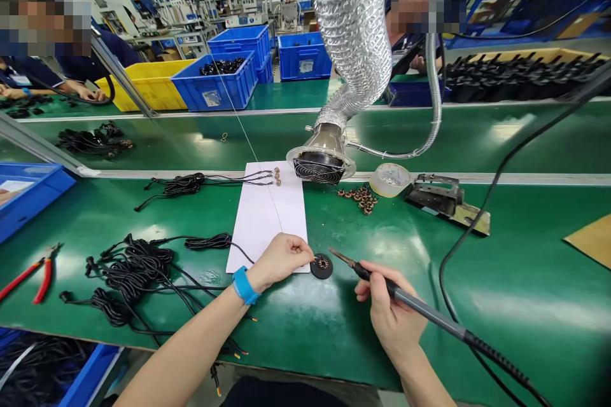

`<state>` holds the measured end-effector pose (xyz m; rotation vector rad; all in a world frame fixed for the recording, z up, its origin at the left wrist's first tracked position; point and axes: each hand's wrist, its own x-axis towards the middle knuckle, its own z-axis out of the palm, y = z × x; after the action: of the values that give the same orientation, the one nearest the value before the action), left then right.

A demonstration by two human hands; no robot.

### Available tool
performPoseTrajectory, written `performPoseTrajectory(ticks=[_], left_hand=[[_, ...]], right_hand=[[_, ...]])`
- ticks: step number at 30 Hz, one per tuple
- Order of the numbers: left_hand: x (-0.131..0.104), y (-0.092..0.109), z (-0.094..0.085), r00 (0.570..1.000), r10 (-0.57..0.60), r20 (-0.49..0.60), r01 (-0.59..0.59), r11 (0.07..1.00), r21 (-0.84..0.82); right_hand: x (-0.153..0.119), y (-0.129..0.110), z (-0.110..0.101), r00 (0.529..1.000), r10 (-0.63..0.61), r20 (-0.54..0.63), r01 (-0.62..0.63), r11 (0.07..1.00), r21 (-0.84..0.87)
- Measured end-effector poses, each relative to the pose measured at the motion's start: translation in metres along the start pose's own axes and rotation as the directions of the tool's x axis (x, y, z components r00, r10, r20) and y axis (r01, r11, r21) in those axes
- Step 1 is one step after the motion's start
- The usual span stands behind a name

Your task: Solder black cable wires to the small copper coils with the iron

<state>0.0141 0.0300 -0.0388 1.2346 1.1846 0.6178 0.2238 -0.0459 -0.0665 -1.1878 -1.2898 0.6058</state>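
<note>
My right hand (394, 315) grips a soldering iron (415, 302) like a pen. Its tip points left, just above and to the right of a small round black fixture (321, 266) with copper-coloured pieces in its middle. My left hand (284, 257), with a blue wristband, is closed in a pinch at the fixture's left edge. A black cable (241, 250) runs under this hand, and small wire ends show at the fingertips. A thin solder wire (248, 140) hangs from above to the back of the left hand; whether the fingers hold it too is hidden.
Bundled black cables (138, 267) and red-handled pliers (45, 273) lie left. Finished-looking cable ends rest on a white sheet (272, 216). Small copper parts (363, 198), a tape roll (390, 179) and a metal holder (446, 200) sit behind. A fume duct (353, 25) hangs overhead. Co-workers sit opposite.
</note>
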Motion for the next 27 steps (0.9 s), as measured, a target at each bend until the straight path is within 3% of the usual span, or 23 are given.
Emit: performPoseTrajectory(ticks=[15, 27], left_hand=[[-0.0012, 0.0075, 0.0053, 1.000, -0.017, 0.009, 0.017, 0.999, 0.029], [-0.0008, 0.0070, 0.0048, 1.000, 0.015, 0.015, -0.016, 0.999, 0.050]], right_hand=[[-0.0025, 0.0029, 0.0005, 0.994, -0.084, 0.072, 0.094, 0.985, -0.142], [-0.0012, 0.0001, 0.0002, 0.992, -0.082, 0.091, 0.097, 0.980, -0.172]])
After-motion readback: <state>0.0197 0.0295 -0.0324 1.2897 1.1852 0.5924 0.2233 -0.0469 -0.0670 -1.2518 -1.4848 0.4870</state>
